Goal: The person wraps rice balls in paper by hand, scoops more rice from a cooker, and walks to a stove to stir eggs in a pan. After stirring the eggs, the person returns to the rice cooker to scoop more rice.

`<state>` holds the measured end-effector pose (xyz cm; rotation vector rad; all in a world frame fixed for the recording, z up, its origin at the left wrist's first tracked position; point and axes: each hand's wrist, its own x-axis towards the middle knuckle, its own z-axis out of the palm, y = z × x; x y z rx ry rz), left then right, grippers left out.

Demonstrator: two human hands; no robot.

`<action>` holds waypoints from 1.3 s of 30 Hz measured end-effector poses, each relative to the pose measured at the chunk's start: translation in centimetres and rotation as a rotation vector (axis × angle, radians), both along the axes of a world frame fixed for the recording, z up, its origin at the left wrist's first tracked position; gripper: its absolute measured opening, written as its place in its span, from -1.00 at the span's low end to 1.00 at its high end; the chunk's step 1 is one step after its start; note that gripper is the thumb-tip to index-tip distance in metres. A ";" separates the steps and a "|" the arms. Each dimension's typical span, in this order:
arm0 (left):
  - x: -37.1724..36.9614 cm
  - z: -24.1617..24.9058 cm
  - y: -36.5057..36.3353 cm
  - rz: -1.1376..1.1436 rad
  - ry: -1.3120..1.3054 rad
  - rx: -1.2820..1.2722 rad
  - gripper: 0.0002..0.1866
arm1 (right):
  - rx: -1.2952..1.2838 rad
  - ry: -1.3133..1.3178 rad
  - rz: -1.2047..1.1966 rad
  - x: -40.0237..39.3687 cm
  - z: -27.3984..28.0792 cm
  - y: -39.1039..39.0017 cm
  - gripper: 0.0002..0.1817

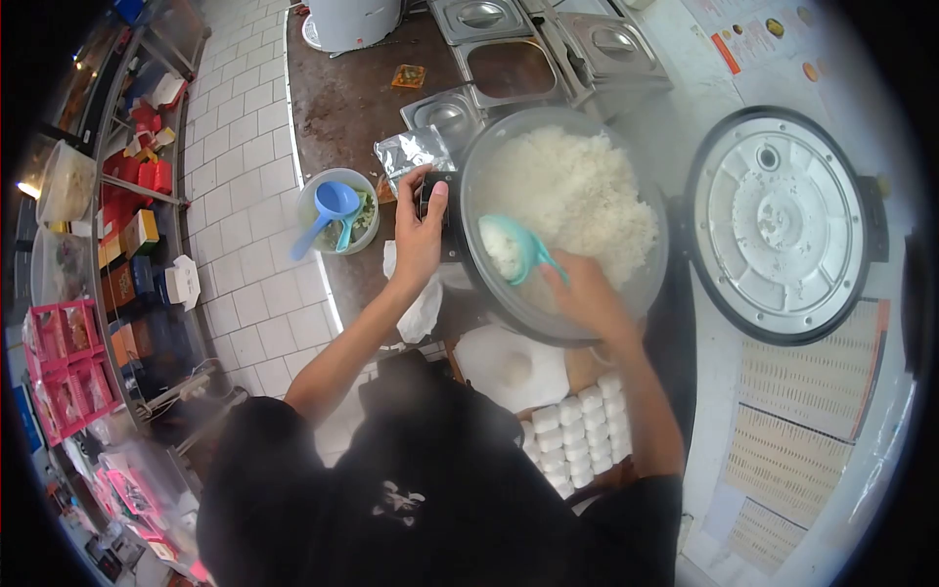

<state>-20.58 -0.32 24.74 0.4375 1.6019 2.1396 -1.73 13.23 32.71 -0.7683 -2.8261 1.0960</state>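
A large round rice cooker (587, 338) stands before me, filled with white rice (587, 186). My right hand (587, 293) is closed around the handle of a teal rice scoop (533, 256), whose bowl holds rice inside the pot near its left wall. My left hand (419, 235) grips the cooker's black side handle (427, 196), thumb on top and fingers partly hidden. The cooker's round metal lid (773, 225) is swung open at the right. Beside my left wrist lies a crumpled white cloth or paper (421, 308).
Left of the cooker, a white tub (362, 235) holds a blue ladle (335, 200). A silver foil packet (411, 152) and lidded steel pans (479, 18) lie beyond. Rows of small white pieces (577, 440) sit below the cooker. Stocked shelves (137, 235) line the left, past the tiled floor.
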 end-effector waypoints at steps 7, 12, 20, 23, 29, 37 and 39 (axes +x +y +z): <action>-0.1 0.1 0.0 -0.006 -0.023 -0.002 -0.56 | -0.536 -0.378 -0.135 2.5 2.7 5.8 -0.66; -0.5 -1.7 0.0 -0.022 0.029 -0.051 -0.58 | -0.022 -0.371 0.067 5.7 -0.4 7.2 -0.69; 3.7 2.0 -5.4 0.175 0.701 0.065 -0.62 | 0.620 0.597 -0.901 14.3 -3.8 -2.8 -0.92; 7.5 3.4 -8.9 -0.528 0.881 0.389 -0.69 | 0.402 0.615 -1.220 23.7 -18.1 -6.8 -0.90; 15.2 -0.7 -7.3 -1.452 0.876 0.014 -0.76 | 0.415 -0.108 -1.348 28.0 -35.1 -14.9 -0.85; 21.6 -4.3 -1.2 -1.759 0.995 -0.093 -0.76 | 0.340 -0.110 -1.537 25.7 -33.4 -14.7 -0.92; 23.9 -7.1 0.6 -1.811 0.839 -0.189 -0.74 | 0.334 0.251 -1.455 26.1 -34.4 -15.1 -0.92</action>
